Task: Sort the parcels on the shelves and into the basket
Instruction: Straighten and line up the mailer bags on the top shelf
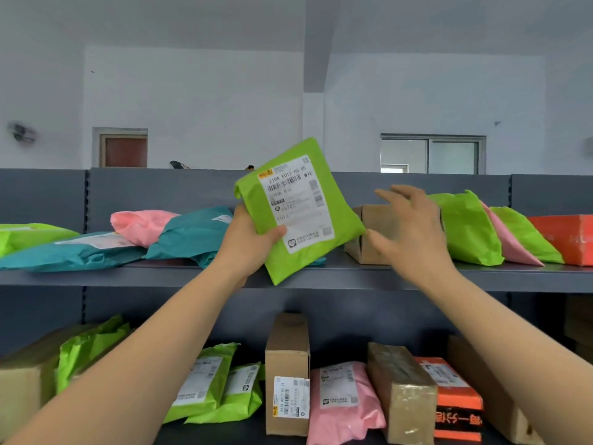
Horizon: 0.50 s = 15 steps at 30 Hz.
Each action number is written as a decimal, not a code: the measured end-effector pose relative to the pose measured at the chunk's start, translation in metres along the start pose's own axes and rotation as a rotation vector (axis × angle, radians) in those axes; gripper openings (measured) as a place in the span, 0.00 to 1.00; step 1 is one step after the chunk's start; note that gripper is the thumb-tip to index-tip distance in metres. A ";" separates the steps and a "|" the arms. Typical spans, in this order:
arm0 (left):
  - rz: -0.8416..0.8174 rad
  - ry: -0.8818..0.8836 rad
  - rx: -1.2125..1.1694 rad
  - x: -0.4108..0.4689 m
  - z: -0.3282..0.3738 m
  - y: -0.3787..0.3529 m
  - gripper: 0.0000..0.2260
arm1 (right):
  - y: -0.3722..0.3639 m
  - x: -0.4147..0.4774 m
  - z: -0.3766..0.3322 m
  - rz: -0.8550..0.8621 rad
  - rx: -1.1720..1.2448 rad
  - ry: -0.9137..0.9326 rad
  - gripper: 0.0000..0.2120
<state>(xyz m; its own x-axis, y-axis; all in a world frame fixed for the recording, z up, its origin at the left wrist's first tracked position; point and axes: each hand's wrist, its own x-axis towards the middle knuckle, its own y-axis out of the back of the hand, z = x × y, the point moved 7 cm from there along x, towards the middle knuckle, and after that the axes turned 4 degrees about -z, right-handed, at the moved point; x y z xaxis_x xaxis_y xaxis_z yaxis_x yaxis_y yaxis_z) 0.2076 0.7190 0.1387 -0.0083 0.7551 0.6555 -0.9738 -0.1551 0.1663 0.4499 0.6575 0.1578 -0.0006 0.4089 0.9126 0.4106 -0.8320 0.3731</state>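
My spread, empty right hand (414, 232) half hides a brown box (378, 218); just left, my left hand (253, 244) grips the green parcel (298, 216).

Left grip (247, 242) and right grip (414, 229) are bare, as are both slim forearms (154, 342).

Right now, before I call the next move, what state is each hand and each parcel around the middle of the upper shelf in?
left hand: grips the lower left edge of the green parcel.
green parcel: held up, tilted, label facing the camera.
right hand: open, fingers spread, holding nothing, in front of the brown box.
brown box: resting on the upper shelf, partly hidden by the right hand.
teal parcel: lying on the upper shelf.
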 end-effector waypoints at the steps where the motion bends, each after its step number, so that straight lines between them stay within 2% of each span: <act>1: 0.028 0.005 0.009 0.001 0.003 0.002 0.27 | 0.003 0.002 0.008 -0.014 -0.058 -0.072 0.31; 5: 0.088 0.053 0.065 0.004 0.011 0.008 0.36 | -0.003 0.005 0.028 -0.129 -0.230 -0.288 0.37; 10: 0.010 0.091 0.147 0.010 0.005 0.002 0.25 | -0.028 0.011 0.038 -0.255 -0.215 -0.413 0.36; 15: -0.014 0.116 0.157 0.014 -0.001 -0.001 0.24 | -0.037 0.021 0.042 -0.210 -0.221 -0.479 0.38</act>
<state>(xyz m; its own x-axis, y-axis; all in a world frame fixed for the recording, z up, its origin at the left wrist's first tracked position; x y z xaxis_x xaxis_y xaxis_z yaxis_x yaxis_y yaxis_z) 0.2081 0.7301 0.1470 -0.0302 0.8247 0.5648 -0.9265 -0.2352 0.2938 0.4729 0.7126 0.1556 0.3731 0.6554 0.6566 0.2460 -0.7523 0.6111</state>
